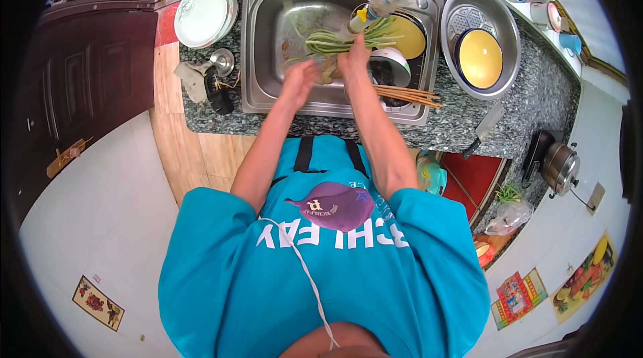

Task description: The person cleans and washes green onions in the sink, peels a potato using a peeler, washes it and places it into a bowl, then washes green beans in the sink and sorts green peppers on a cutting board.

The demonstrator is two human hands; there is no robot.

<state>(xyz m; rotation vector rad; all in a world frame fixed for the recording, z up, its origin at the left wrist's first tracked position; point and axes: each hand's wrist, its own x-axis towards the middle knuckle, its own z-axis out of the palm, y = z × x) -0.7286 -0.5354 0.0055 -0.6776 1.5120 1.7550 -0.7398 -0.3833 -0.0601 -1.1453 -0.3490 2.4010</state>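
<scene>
A bunch of long green vegetable stems [325,43] lies across the middle of the sink [261,36], under the faucet [362,20]. My right hand [356,56] is closed round the stems near their middle. My left hand [301,81] is just left of it, over the left basin, its fingers smeared by motion. Between my hands, some brownish pieces [328,70] show; I cannot make out what they are. Right of my right hand sit a white bowl [392,63] and a yellow bowl [406,36]. Wooden chopsticks [408,95] rest across the sink's front right.
A metal basin [506,13] with a yellow-lined bowl [481,58] stands right of the sink. A knife [485,129] lies by the counter's front edge. White plates [201,16] are stacked at left, above a metal ladle [222,61]. A lidded pot [560,165] stands far right.
</scene>
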